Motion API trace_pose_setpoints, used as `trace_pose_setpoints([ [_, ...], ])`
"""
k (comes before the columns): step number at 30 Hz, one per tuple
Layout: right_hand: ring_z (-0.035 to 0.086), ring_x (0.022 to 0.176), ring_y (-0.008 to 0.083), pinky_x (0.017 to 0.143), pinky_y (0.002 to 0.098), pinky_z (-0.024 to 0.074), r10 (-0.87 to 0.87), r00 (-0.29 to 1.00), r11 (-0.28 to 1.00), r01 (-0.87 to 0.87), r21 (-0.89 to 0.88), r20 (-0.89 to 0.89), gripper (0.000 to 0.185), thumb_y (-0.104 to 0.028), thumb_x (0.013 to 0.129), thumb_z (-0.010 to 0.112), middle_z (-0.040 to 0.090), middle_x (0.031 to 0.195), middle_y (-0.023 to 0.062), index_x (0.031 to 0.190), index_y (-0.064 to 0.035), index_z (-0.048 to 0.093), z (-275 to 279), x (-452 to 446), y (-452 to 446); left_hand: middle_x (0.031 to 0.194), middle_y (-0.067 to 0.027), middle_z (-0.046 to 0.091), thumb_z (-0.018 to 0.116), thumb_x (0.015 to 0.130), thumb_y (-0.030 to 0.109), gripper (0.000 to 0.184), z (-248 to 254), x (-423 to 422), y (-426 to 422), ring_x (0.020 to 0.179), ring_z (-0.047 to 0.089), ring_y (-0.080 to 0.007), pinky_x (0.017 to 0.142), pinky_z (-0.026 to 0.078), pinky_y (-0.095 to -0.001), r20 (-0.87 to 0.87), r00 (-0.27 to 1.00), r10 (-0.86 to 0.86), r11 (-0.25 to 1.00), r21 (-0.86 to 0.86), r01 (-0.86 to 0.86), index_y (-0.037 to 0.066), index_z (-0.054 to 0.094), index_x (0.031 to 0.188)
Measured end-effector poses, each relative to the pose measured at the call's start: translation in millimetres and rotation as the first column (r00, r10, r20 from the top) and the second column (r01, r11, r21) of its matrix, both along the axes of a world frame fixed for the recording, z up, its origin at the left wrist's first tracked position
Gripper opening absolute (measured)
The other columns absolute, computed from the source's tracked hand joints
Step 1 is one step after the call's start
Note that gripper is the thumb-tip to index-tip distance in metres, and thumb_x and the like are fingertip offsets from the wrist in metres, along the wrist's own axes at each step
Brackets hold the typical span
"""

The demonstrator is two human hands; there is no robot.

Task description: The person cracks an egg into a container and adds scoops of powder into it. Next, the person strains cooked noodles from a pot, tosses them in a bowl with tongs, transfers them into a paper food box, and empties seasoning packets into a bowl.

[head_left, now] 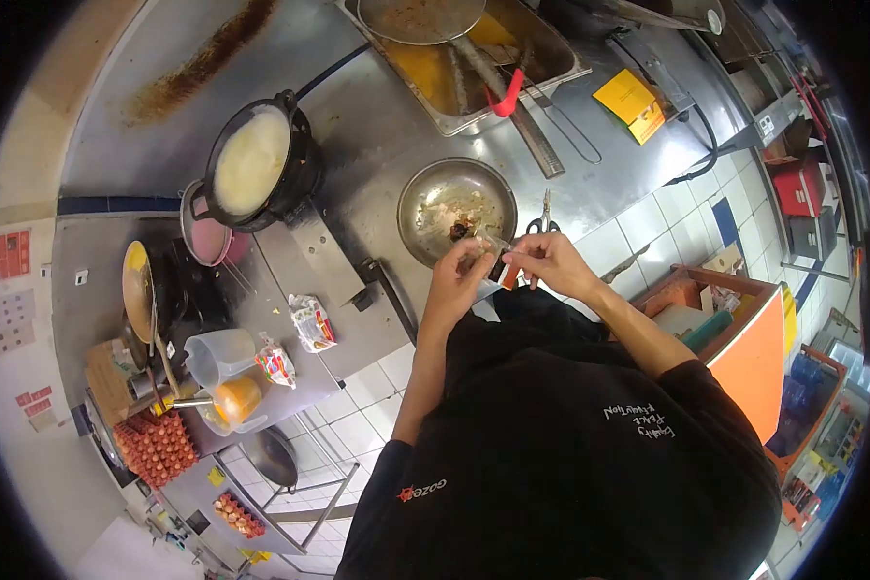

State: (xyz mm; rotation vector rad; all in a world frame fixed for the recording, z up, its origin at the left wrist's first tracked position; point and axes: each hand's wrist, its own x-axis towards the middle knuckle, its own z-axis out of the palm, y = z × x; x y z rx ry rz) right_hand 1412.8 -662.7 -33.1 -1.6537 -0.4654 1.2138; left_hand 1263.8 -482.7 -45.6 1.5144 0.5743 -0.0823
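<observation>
A small sachet (509,275) with clear, dark and red parts is held up between my two hands, in front of my body. My left hand (462,268) pinches one side of it with thumb and fingertips. On the other side my right hand (554,264) also has its fingers closed on the sachet. Just beyond the fingertips sits a round metal bowl (423,198) with pale scraps and a dark lump (461,230) in it. Scissors (543,217) lie beside the bowl's right edge, partly hidden behind my right hand.
A black pot (304,159) of pale liquid stands left on the steel counter. At the back are a tray (464,124) of yellowish liquid, a strainer (512,92) and a yellow box (630,104). Plastic jugs (217,358) and egg trays (159,449) stand lower left; an orange cabinet (744,387) is right.
</observation>
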Motion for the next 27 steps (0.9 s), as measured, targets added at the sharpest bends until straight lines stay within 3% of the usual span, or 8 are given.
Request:
trace_pose_setpoints([
  [2, 0.068, 0.067, 0.0088, 0.061, 0.0266, 0.0557, -0.137, 0.99, 0.985, 0.141, 0.102, -0.041, 0.024, -0.024, 0.104, 0.075, 0.073, 0.079, 0.002, 0.103, 0.0002, 0.077, -6, -13, 5, 0.126, -0.0068, 0.072, 0.075, 0.104, 0.013, 0.032, 0, 5, -17, 0.109, 0.068, -0.0117, 0.094, 0.058, -0.0296, 0.126, 0.881, 0.455, 0.836, -0.4, -0.375, 0.002, 0.069, 0.133],
  [5, 0.066, 0.07, 0.0079, 0.061, 0.0279, 0.0558, -0.251, 0.963, 0.941, 0.267, 0.209, -0.101, 0.02, -0.022, 0.106, 0.073, 0.071, 0.078, -0.0006, 0.104, -0.0021, 0.076, -3, -20, 14, 0.135, -0.0079, 0.07, 0.077, 0.102, 0.01, 0.039, -3, 0, -24, 0.121, 0.066, -0.0126, 0.097, 0.056, -0.0289, -0.002, 0.864, 0.503, 0.645, -0.664, -0.377, 0.002, 0.067, 0.139],
  [10, 0.056, 0.073, 0.0068, 0.062, 0.0271, 0.0473, -0.052, 0.972, 0.984, 0.01, 0.178, 0.229, 0.02, -0.021, 0.111, 0.065, 0.064, 0.084, -0.0027, 0.109, -0.0021, 0.069, -22, -18, 18, 0.134, -0.0055, 0.071, 0.073, 0.106, 0.013, 0.038, -22, -4, -15, 0.122, 0.068, -0.0154, 0.102, 0.059, -0.0349, 0.026, 0.934, 0.356, 0.827, -0.474, -0.302, 0.006, 0.066, 0.142],
  [12, 0.055, 0.073, 0.0078, 0.064, 0.0287, 0.0469, -0.07, 0.946, 0.972, -0.008, 0.236, 0.318, 0.02, -0.021, 0.111, 0.064, 0.062, 0.083, -0.003, 0.109, -0.0018, 0.068, -29, -21, 19, 0.135, -0.0052, 0.07, 0.071, 0.108, 0.019, 0.037, -10, -4, -20, 0.12, 0.07, -0.0167, 0.101, 0.06, -0.0374, -0.017, 0.901, 0.434, 0.643, -0.694, -0.323, 0.007, 0.065, 0.142],
  [15, 0.057, 0.072, 0.0141, 0.069, 0.0334, 0.049, -0.07, 0.941, 0.96, -0.026, 0.277, 0.331, 0.021, -0.02, 0.112, 0.061, 0.063, 0.078, 0.0043, 0.107, -0.0008, 0.065, -19, -17, 20, 0.137, -0.0095, 0.068, 0.068, 0.109, 0.023, 0.04, -25, -6, -25, 0.12, 0.069, -0.0218, 0.102, 0.059, -0.0394, -0.085, 0.829, 0.553, 0.537, -0.724, -0.433, 0.009, 0.059, 0.145],
  [17, 0.067, 0.069, 0.0335, 0.068, 0.0449, 0.0534, -0.077, 0.829, 0.997, 0.055, 0.058, 0.553, 0.025, -0.026, 0.107, 0.064, 0.07, 0.082, 0.0156, 0.104, -0.0011, 0.064, -32, 7, 1, 0.137, -0.0095, 0.067, 0.07, 0.107, 0.02, 0.043, -17, -10, -17, 0.121, 0.069, -0.0225, 0.102, 0.059, -0.0402, -0.119, 0.815, 0.566, 0.514, -0.723, -0.463, 0.01, 0.056, 0.147],
  [20, 0.075, 0.082, 0.0471, 0.072, 0.0574, 0.0592, 0.088, 0.588, 0.959, 0.168, -0.228, 0.804, 0.032, -0.029, 0.096, 0.072, 0.075, 0.087, 0.0225, 0.106, -0.0011, 0.06, -70, 32, -24, 0.137, -0.0093, 0.065, 0.074, 0.103, 0.011, 0.053, -30, -19, -10, 0.121, 0.069, -0.0239, 0.102, 0.059, -0.0409, -0.118, 0.813, 0.57, 0.567, -0.66, -0.493, 0.012, 0.05, 0.15],
  [27, 0.075, 0.081, 0.0477, 0.074, 0.056, 0.0619, 0.232, 0.533, 0.927, 0.132, -0.35, 0.814, 0.035, -0.024, 0.087, 0.076, 0.074, 0.088, 0.0286, 0.106, 0.0021, 0.063, -90, 39, -27, 0.137, -0.0118, 0.062, 0.076, 0.095, -0.007, 0.07, -24, -13, -8, 0.121, 0.068, -0.0252, 0.102, 0.06, -0.0393, -0.077, 0.77, 0.634, 0.587, -0.6, -0.543, 0.013, 0.044, 0.153],
])
